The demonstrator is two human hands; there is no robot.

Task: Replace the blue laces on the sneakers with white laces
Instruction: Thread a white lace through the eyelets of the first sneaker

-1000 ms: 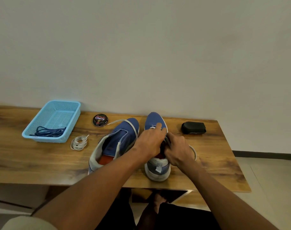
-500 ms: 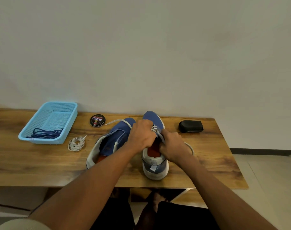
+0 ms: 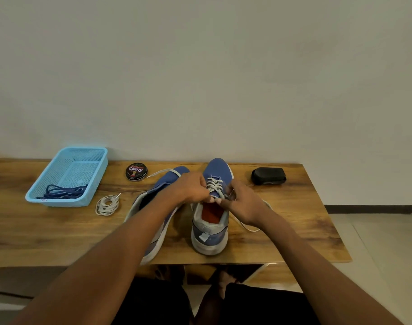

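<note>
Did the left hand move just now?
Yes. The left hand slid left, toward the polish tin, uncovering the white lace on the right sneaker.

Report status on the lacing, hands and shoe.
Left hand and right hand both pinch white lace on right sneaker. Left sneaker unlaced, spare white lace coiled. Nothing obstructing.
</note>
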